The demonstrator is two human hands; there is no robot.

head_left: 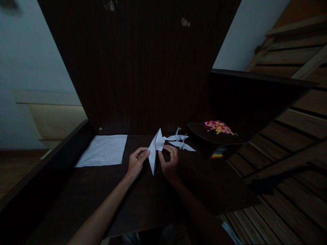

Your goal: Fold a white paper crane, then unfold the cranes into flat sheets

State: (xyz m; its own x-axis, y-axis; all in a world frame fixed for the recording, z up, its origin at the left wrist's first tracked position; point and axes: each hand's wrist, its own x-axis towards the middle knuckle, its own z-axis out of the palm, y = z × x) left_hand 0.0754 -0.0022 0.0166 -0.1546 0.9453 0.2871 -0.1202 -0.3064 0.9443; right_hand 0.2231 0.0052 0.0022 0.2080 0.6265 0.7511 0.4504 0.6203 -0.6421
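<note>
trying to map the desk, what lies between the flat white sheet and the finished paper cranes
In the head view, between the sheet and the cranes lie bare dark desk and the half-folded paper, pinched by the left hand and right hand.

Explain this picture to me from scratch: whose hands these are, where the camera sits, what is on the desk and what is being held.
There is no machine here. One camera is worn on a person's head, looking forward and down, so both arms reach in from the bottom edge. The left hand and right hand pinch a half-folded white paper piece, pointed at both ends, just above a dark wooden desk. Behind it lie two finished paper cranes. To the left lies a flat white paper sheet. To the right, on a dark tray-like surface, is a pile of small colourful bits; the light is too dim to identify them.
</note>
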